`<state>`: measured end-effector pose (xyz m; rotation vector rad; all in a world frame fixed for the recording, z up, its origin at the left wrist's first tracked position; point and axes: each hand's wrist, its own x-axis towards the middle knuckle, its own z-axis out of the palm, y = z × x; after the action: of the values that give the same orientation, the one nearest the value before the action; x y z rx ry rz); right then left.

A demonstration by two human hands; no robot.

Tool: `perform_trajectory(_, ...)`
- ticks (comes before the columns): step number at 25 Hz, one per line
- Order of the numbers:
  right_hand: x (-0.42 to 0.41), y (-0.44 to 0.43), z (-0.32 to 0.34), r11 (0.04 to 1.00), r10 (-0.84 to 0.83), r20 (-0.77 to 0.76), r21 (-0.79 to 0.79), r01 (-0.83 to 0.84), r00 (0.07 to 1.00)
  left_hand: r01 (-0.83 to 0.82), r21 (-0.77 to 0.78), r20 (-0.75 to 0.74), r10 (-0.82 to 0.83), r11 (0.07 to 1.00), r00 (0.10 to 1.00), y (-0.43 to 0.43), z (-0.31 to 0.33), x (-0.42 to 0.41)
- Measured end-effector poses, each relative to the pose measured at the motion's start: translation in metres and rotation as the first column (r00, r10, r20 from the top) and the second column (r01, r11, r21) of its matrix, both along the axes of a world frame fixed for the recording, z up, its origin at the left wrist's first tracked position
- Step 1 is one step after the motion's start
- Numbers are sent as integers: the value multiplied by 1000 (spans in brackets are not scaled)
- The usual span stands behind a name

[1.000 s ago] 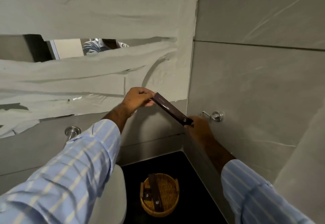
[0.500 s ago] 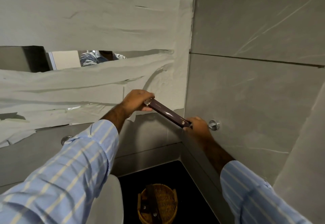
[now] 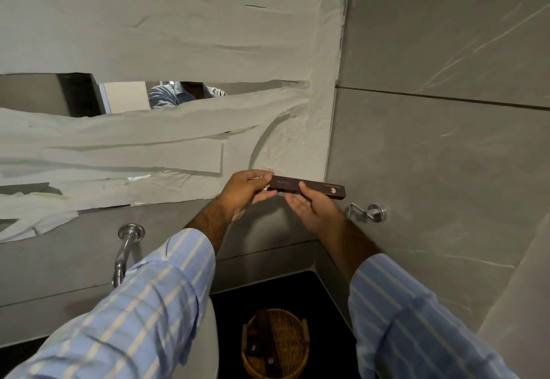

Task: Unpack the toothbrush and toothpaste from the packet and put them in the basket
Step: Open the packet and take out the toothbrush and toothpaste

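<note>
Wicker comes first, right below me: the basket [image 3: 275,346] sits on the dark counter [image 3: 324,295] between my striped sleeves, with dark packets already lying inside it. Whether any of those has been opened I cannot tell from here.

Further out, at chest height, I hold the long brown packet [image 3: 308,190] in front of the wall. My left hand [image 3: 247,192] pinches its left end between thumb and fingertips, closed around that end. My right hand [image 3: 309,210] cups under the middle, palm up, thumb pressed on the top face, so it grips the packet too.

A second ago the packet slanted steeply, its right end low near the chrome hook [image 3: 369,212], and my right hand gripped that low end. Now it lies almost level, and my right hand has slid in toward the centre, leaving the end with the gold logo sticking out free. My left fingers have stayed on the other end, where I judge the flap to be. I read this as settling the grip for opening: the toothbrush and toothpaste are not out yet.

Beyond my hands, the paper-covered mirror [image 3: 166,51] has sunk lower in my view and the tap [image 3: 126,247] shows fully, so my head has tipped up a little.
</note>
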<state>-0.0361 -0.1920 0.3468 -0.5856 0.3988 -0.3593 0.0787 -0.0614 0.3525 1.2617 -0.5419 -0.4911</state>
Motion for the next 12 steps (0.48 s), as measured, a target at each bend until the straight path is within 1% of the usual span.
perform_trajectory(2, 3, 1, 3, 1000, -15, 25, -6, 15, 1000, -12, -25, -46, 11, 1000, 999, 5, -5, 0)
perform_trajectory(3, 6, 0, 3, 1000, 2, 19, -27, -2, 1000, -64, 17, -4, 64, 998, 998, 7, -8, 1)
perform_trajectory(4, 9, -1, 1, 999, 9, 5, -40, -9, 1000, -150, 84, 91, 142, 985, 986, 8, -11, 1)
perform_trajectory(5, 10, -1, 2, 999, 8, -6, -51, -8, 1000, -258, 146, 220, 223, 955, 950, 8, -13, 0)
perform_trajectory(6, 11, -1, 2, 998, 10, -12, -57, -11, 1000, -370, 183, 361, 288, 911, 887, 9, -15, -1)
perform_trajectory(8, 12, -1, 2, 998, 14, -11, -67, -14, 1000, -542, 179, 591, 351, 821, 726, 8, -18, -2)
perform_trajectory(9, 11, -2, 2, 997, 10, -2, -73, -10, 1000, -592, 160, 653, 365, 790, 663, 7, -17, -2)
perform_trajectory(10, 11, -1, 3, 997, 8, -1, -81, -8, 1000, -612, 152, 683, 365, 776, 633, 6, -18, -2)
perform_trajectory(11, 11, -2, 3, 996, 6, -6, -95, -6, 1000, -612, 159, 691, 356, 775, 630, 3, -20, -1)
perform_trajectory(12, 12, -3, 3, 994, -1, -19, -111, -1, 1000, -597, 186, 672, 342, 780, 657, 1, -22, 0)
